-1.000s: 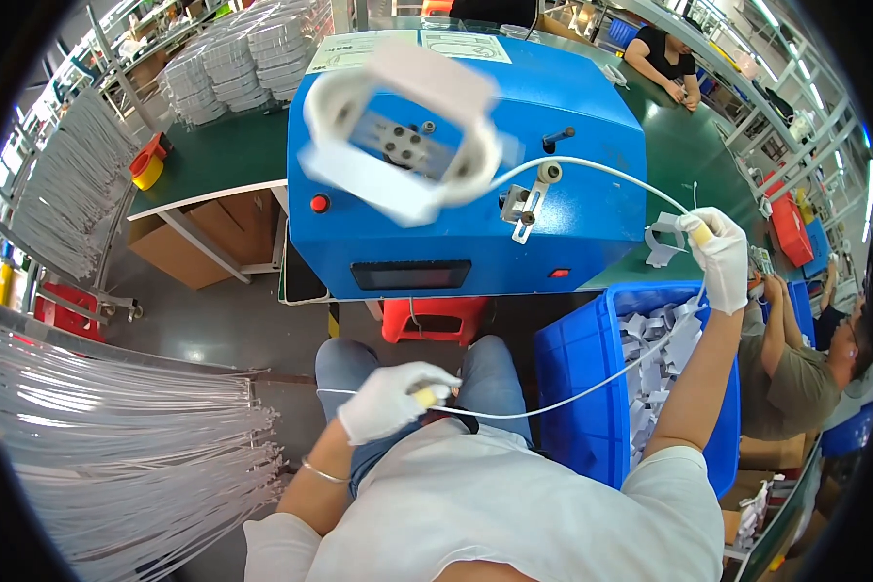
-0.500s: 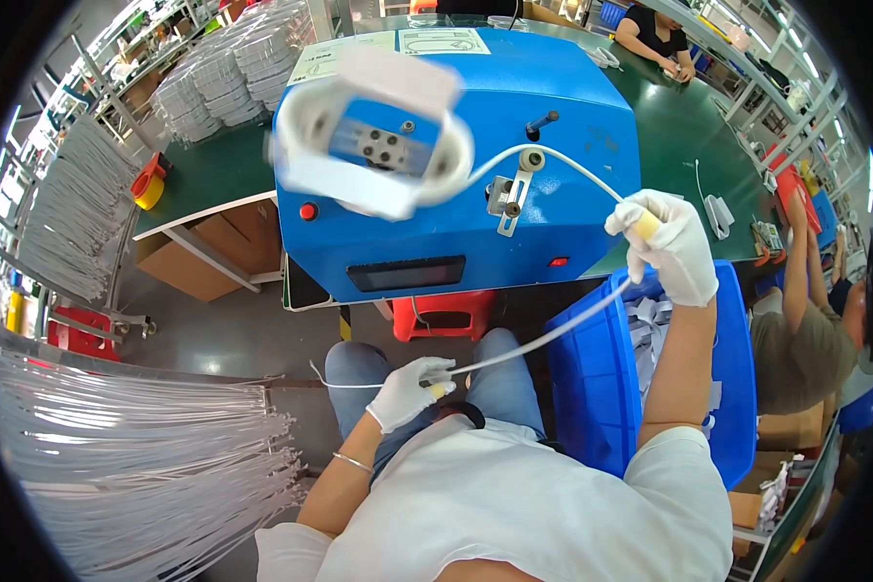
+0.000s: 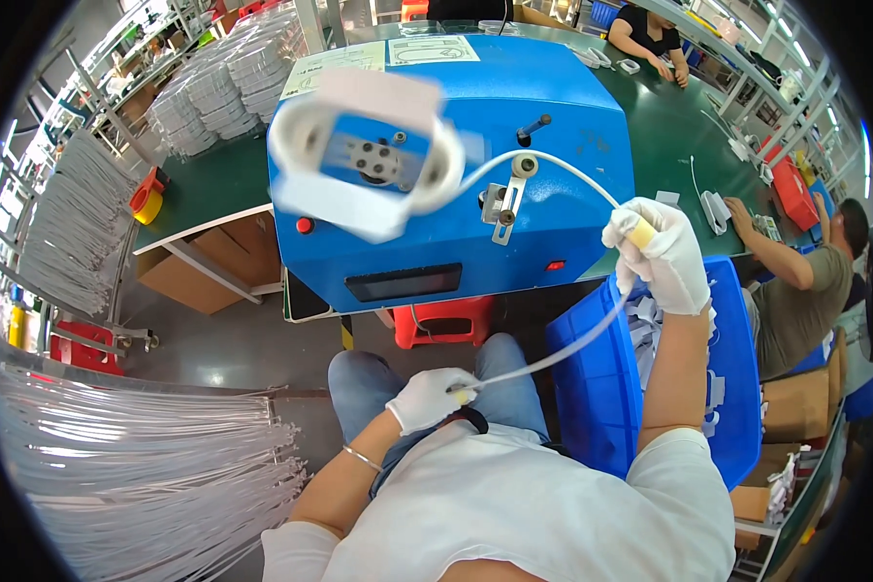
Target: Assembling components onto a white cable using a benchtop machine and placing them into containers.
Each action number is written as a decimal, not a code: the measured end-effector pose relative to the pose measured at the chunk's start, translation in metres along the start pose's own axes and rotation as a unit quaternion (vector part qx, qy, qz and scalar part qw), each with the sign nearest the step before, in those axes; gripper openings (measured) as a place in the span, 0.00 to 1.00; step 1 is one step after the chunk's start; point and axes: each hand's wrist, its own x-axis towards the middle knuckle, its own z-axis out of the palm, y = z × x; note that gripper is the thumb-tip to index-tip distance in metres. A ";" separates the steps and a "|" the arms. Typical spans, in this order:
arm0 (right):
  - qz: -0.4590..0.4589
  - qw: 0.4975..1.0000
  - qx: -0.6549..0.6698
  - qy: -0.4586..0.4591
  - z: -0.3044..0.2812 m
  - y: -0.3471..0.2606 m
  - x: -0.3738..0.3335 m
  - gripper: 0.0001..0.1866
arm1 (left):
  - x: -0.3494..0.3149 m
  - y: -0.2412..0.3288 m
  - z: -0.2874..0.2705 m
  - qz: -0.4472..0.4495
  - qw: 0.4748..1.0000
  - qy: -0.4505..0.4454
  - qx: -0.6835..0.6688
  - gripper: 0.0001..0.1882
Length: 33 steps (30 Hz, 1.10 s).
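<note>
The person holds a white cable [image 3: 563, 354] between two gloved hands, in front of a blue machine [image 3: 475, 175] that stands on a green table [image 3: 204, 184]. The left hand [image 3: 427, 398] is low, near the lap, closed in a pinch on one end of the cable; a small yellow piece shows at the fingertips. The right hand [image 3: 662, 254] is raised beside the machine and is closed around the cable higher up, also with a yellow piece at the fingers. From the right hand the cable runs in an arc to a small metal guide [image 3: 506, 199] on the machine front, and a white spinning reel [image 3: 369, 155] on the machine looks blurred. The cable seems light and soft: it hangs in a gentle curve between the hands and bends easily, so it does not keep a shape alone. Its surface looks smooth, so it may slip through cloth gloves; I judge that a firm pinch near the ends is the best hold. A blue bin [image 3: 592, 388] with white parts stands just beside the right knee.
</note>
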 end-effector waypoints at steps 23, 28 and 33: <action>-0.627 0.607 -0.482 0.080 0.058 -0.077 0.175 0.07 | -0.027 0.275 -0.233 0.431 0.797 0.218 0.363 0.08; -0.531 0.723 -0.442 -0.021 0.118 -0.077 0.195 0.12 | 0.001 0.283 -0.242 0.328 0.829 0.160 0.424 0.12; -0.597 0.737 -0.314 0.040 0.126 -0.093 0.139 0.12 | -0.042 0.264 -0.264 0.217 0.868 0.190 0.404 0.10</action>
